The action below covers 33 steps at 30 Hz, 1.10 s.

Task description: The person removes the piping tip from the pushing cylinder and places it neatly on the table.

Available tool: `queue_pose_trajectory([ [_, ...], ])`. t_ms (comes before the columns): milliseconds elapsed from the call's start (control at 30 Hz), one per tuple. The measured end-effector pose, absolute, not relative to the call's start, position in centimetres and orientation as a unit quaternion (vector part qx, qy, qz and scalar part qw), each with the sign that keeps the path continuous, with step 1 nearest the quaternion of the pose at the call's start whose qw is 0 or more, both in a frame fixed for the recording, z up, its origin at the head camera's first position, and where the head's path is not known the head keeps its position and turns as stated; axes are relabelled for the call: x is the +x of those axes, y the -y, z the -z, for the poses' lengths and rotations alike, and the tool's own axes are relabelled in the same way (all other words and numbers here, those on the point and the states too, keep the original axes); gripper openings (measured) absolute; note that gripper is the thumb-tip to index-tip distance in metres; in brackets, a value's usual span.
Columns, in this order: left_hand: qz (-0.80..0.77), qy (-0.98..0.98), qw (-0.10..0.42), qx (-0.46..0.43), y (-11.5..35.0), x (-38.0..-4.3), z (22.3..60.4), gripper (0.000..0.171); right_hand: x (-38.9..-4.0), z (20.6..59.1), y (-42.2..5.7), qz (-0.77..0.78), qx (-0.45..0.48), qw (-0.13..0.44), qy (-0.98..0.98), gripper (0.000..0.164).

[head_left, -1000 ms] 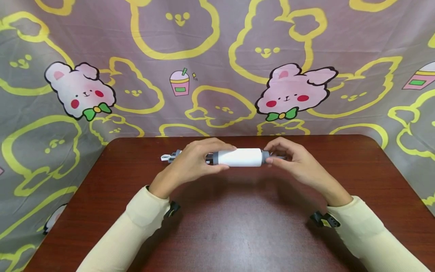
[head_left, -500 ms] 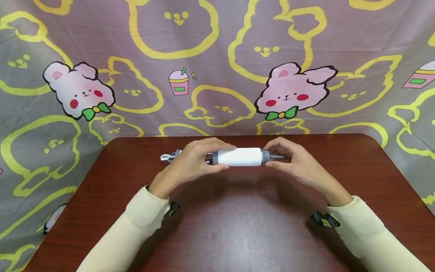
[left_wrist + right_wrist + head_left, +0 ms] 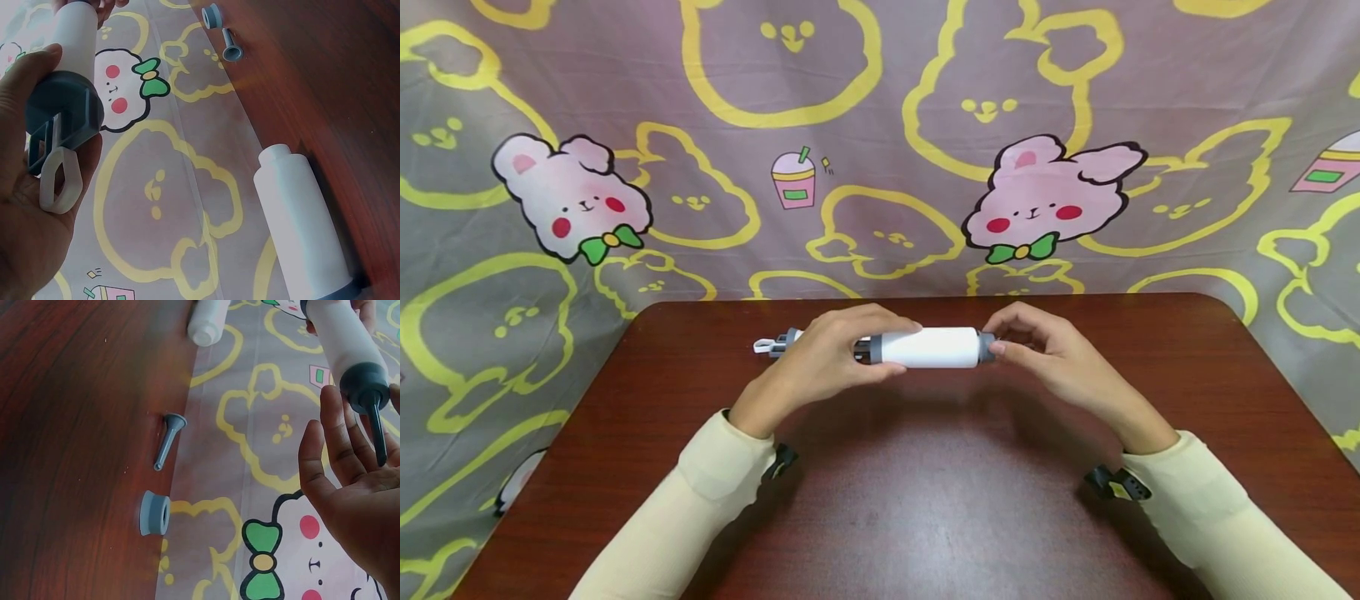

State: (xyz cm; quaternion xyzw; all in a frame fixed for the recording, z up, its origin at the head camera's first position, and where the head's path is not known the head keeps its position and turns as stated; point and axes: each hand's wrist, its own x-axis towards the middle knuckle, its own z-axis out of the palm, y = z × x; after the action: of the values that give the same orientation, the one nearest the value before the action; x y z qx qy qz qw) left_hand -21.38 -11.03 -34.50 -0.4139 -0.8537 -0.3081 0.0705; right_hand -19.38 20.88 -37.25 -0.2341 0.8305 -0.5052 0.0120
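Observation:
A white syringe-like dispenser (image 3: 932, 347) with grey ends is held level above the table. My left hand (image 3: 823, 354) grips its plunger end, thumb and fingers round the barrel. Past that hand sticks out a pale loop handle (image 3: 61, 181) on the plunger. At the other end my right hand (image 3: 1045, 346) pinches the grey nozzle cap (image 3: 987, 346) between thumb and fingers. The thin dark nozzle (image 3: 376, 434) points toward the right palm in the right wrist view; in the head view the right hand hides it.
In the wrist views a white bottle (image 3: 303, 225), a small grey nozzle (image 3: 167, 440) and a grey ring cap (image 3: 154, 513) lie on the dark red table (image 3: 910, 517) near the patterned curtain (image 3: 880, 150). Black wrist cameras sit by both cuffs.
My right thumb dropped away from the cap, showing the nozzle, then moved up over the cap and now covers the nozzle again. My left hand and the dispenser stay almost still.

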Motion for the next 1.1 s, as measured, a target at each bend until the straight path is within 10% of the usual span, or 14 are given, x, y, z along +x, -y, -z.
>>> queue_pose_trajectory([
  [1100, 0.315, 0.858, 0.058, -0.402, 11.17, -21.27, 34.49, 0.049, -19.45, 37.18, -20.99, 0.522, -0.232, 0.052, -0.819, 0.031],
])
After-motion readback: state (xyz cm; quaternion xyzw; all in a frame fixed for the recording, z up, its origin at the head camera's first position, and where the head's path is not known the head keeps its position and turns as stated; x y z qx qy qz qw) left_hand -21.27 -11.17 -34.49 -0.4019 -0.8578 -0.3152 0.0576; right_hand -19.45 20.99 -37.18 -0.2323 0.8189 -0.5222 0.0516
